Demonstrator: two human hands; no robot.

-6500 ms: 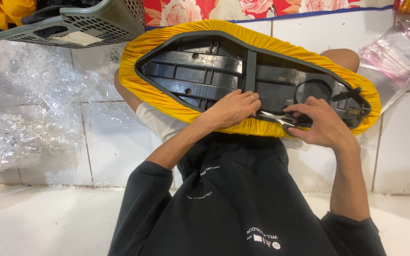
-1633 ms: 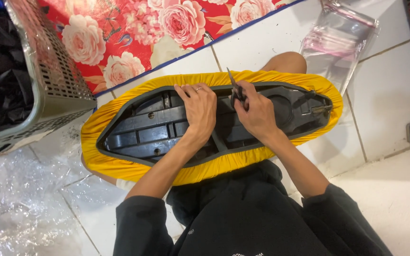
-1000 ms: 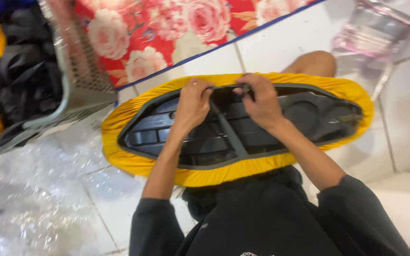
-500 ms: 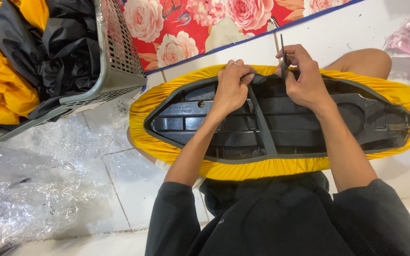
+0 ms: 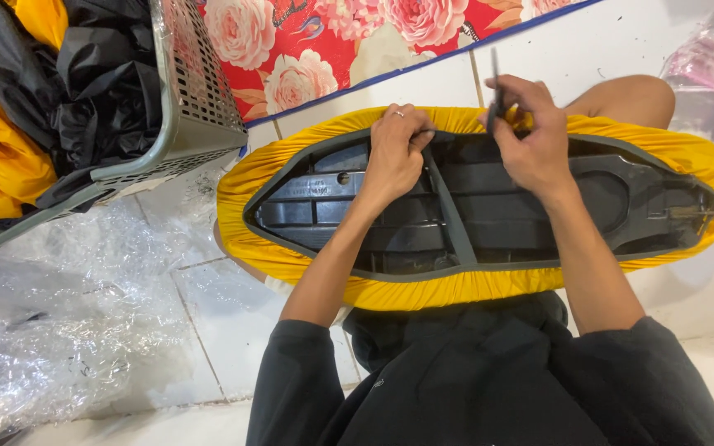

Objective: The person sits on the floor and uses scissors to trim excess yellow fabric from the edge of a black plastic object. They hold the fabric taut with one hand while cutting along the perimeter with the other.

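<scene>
The seat (image 5: pixel 473 223) was lying upside down across the person's lap, black plastic underside facing up, long axis running left to right over the white tiled floor (image 5: pixel 233 322). A yellow cover (image 5: pixel 456 291) was stretched around the whole rim, all gathered and wrinkly where it wrapped over the edge. One bare knee poked out past the seat's far edge on the right side.

Next biggest thing: a grey mesh basket (image 5: pixel 196 99) sitting at the far left of the floor, stuffed with black and yellow fabric (image 5: pixel 51 91). In front of it, along the left edge of the floor, was a big heap of crumpled clear plastic wrap (image 5: pixel 59 322). A red cloth with pink roses (image 5: pixel 332 41) lay on the floor along the far side, just beyond the seat. Another clear plastic bag (image 5: pixel 712 58) was at the far right corner.

Now the hands. The left hand (image 5: pixel 394 157) was pressed on the seat's far edge near the middle, fingers curled down over the cover where it met the black base, so grip closed on the cover edge. It had a ring on one finger. The right hand (image 5: pixel 530 136) was just beside it to the right, also at the far edge, grip pinched together around a thin dark tool (image 5: pixel 496 78) that stuck straight up past the fingers. Couldn't make out what kind of tool it was.
</scene>
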